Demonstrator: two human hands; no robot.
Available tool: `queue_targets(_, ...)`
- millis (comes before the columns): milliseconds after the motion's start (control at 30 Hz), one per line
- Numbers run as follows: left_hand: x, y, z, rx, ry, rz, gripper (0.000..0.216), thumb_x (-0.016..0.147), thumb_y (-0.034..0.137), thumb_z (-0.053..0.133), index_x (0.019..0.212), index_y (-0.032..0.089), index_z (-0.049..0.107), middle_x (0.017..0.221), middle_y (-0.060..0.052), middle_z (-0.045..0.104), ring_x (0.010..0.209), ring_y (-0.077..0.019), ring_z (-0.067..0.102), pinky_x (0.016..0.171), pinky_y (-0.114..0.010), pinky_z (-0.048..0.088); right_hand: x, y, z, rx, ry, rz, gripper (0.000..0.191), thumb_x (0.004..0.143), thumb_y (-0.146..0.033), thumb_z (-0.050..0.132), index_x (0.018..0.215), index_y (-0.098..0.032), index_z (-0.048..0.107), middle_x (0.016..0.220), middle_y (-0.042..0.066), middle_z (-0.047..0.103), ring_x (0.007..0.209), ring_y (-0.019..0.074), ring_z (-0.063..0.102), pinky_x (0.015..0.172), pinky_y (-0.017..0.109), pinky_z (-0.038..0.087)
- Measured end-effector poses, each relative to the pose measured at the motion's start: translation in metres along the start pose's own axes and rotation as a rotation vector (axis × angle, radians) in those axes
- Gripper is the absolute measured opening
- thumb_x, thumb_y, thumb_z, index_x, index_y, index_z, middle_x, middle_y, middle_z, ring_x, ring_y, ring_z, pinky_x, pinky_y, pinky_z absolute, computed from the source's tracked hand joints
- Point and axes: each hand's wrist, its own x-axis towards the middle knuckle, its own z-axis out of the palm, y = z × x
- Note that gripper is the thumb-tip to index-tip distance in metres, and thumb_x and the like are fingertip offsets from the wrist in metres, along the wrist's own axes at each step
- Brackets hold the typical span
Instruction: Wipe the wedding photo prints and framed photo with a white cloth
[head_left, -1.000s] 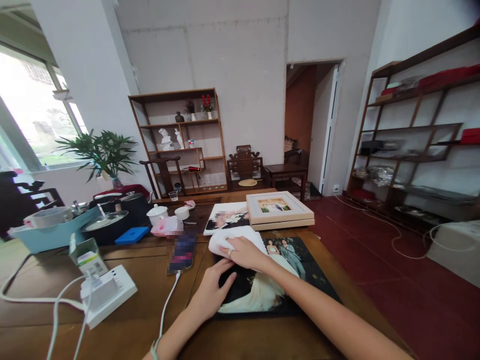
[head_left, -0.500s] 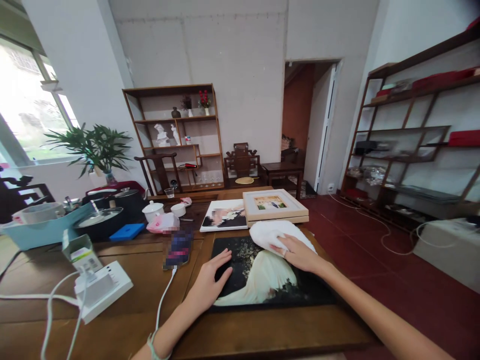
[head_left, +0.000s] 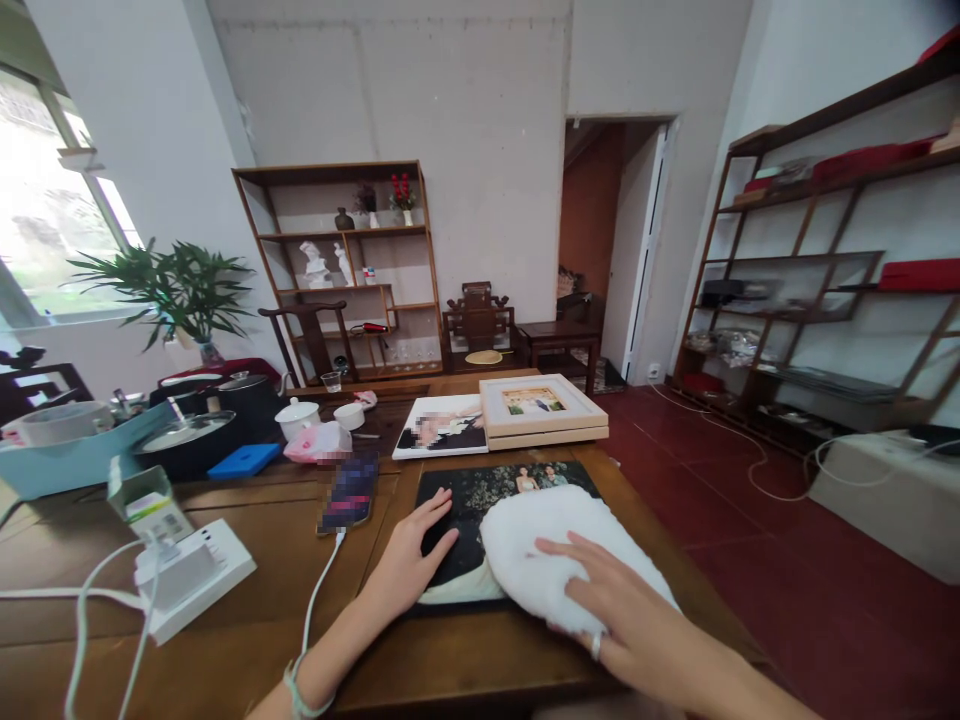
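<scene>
A dark photo panel [head_left: 465, 495], picturing two people and a long pale dress, lies flat on the wooden table. On its left edge my left hand [head_left: 418, 545] rests with fingers apart, holding nothing. My right hand [head_left: 611, 600] grips a fluffy white cloth [head_left: 540, 540], its fingers pressed into the top. The cloth covers the panel's lower right part and hides most of the dress. Behind the panel stand a white-edged photo print [head_left: 442, 432] and a stack of light wooden picture frames [head_left: 544, 410].
Left of the panel lie a phone [head_left: 351, 495] on a white cable, a power strip [head_left: 202, 575], a small opened box [head_left: 150, 500] and a blue flat box [head_left: 244, 460]. Farther back are a white lidded cup [head_left: 296, 418] and a dark pan [head_left: 187, 445]. The table's right edge drops to red floor.
My right hand has brought the white cloth down the panel toward me, uncovering the two pictured people at the top. My left hand stays on the left edge. The view has shifted slightly.
</scene>
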Motion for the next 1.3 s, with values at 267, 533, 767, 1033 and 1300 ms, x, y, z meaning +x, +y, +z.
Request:
queue_targets(267, 0.002, 0.002, -0.002, 0.006, -0.027, -0.006, 0.033, 0.081, 0.028, 0.051, 0.112, 0.020, 0.058, 0.123, -0.007, 0.054, 0.116, -0.0221, 0.048, 0.098, -0.041, 0.038, 0.060, 0.073, -0.016, -0.055, 0.102, 0.162, 0.024, 0.083, -0.037, 0.045, 0.088, -0.018, 0.060, 0.104, 0.012, 0.059, 0.114, 0.0274, 0.042, 0.091, 0.039, 0.035)
queue_targets(533, 0.002, 0.000, -0.002, -0.012, -0.013, -0.001, 0.032, 0.083, 0.028, 0.047, 0.113, 0.022, 0.057, 0.124, -0.005, 0.054, 0.117, -0.0221, 0.047, 0.098, -0.041, 0.037, 0.075, 0.086, -0.019, -0.070, 0.138, 0.178, 0.021, 0.083, -0.030, 0.043, 0.086, -0.018, 0.060, 0.108, 0.011, 0.058, 0.116, 0.0273, 0.040, 0.093, 0.041, 0.033)
queue_targets(767, 0.001, -0.003, 0.001, 0.021, -0.004, 0.003, 0.031, 0.083, 0.026, 0.046, 0.112, 0.022, 0.058, 0.123, -0.005, 0.054, 0.115, -0.0208, 0.049, 0.097, -0.040, 0.039, 0.002, 0.030, -0.004, -0.080, 0.036, 0.122, 0.038, 0.059, -0.004, 0.040, 0.089, -0.019, 0.058, 0.138, 0.005, 0.033, 0.130, 0.0221, 0.019, 0.105, 0.043, 0.020)
queue_targets(1033, 0.002, -0.005, 0.000, 0.029, -0.015, 0.009, 0.032, 0.083, 0.026, 0.045, 0.112, 0.018, 0.058, 0.123, -0.007, 0.054, 0.115, -0.0209, 0.048, 0.098, -0.039, 0.038, -0.014, 0.019, -0.003, -0.103, -0.021, 0.116, 0.043, 0.056, -0.003, 0.038, 0.089, -0.021, 0.058, 0.140, 0.000, 0.030, 0.130, 0.0233, 0.018, 0.105, 0.042, 0.022)
queue_targets(1300, 0.001, -0.009, 0.000, 0.027, -0.019, 0.045, 0.033, 0.084, 0.025, 0.046, 0.115, 0.019, 0.055, 0.124, -0.006, 0.053, 0.116, -0.0199, 0.048, 0.098, -0.039, 0.038, 0.051, 0.077, -0.021, -0.144, 0.146, 0.195, 0.022, 0.084, -0.026, 0.038, 0.089, -0.016, 0.057, 0.109, 0.012, 0.059, 0.111, 0.0268, 0.046, 0.095, 0.041, 0.034)
